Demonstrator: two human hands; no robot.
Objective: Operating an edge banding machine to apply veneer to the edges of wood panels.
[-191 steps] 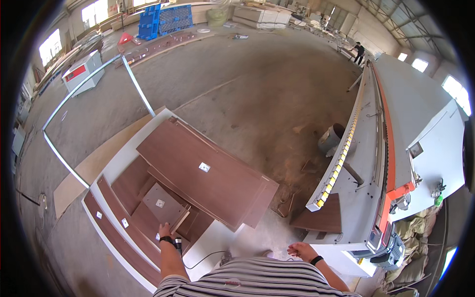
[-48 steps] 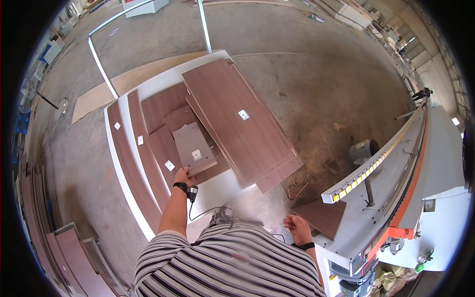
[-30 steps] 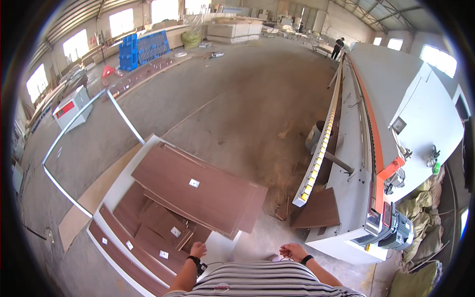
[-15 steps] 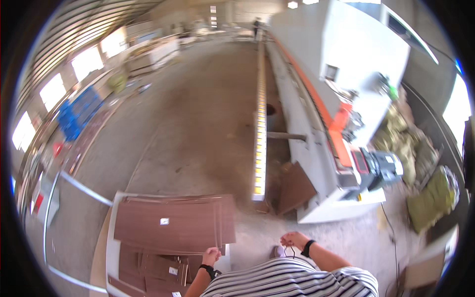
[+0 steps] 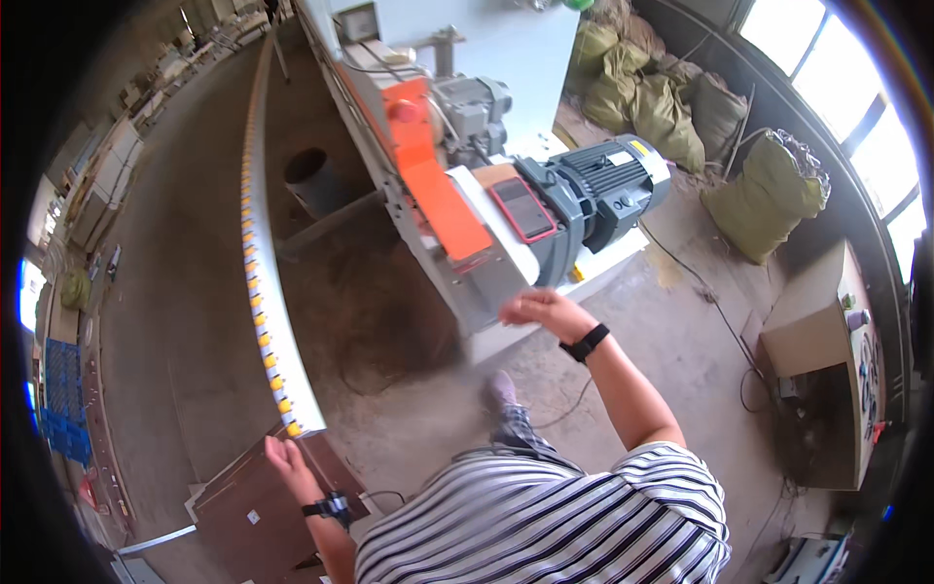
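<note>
My left hand [image 5: 284,459] lies with fingers spread on the edge of a brown wood panel [image 5: 255,501], just below the end of a long white roller rail [image 5: 265,292] with yellow wheels. My right hand [image 5: 540,310] is raised, holds nothing, and hovers with loose fingers in front of the white machine body [image 5: 486,282]. Just above that hand, a phone with a red case [image 5: 522,208] rests on the machine top, next to a grey electric motor [image 5: 603,190]. Each wrist carries a dark band.
An orange guard [image 5: 433,185] runs along the machine. Green filled sacks [image 5: 769,190] lie at the upper right by windows. A wooden cabinet [image 5: 817,370] stands at the right. A grey bin [image 5: 313,177] sits behind the rail. Cables trail over the concrete floor [image 5: 671,321].
My view has swung right, from the panel stack to the machine's motor end. My right hand has risen from waist height toward the machine. My left hand stays at the brown panel.
</note>
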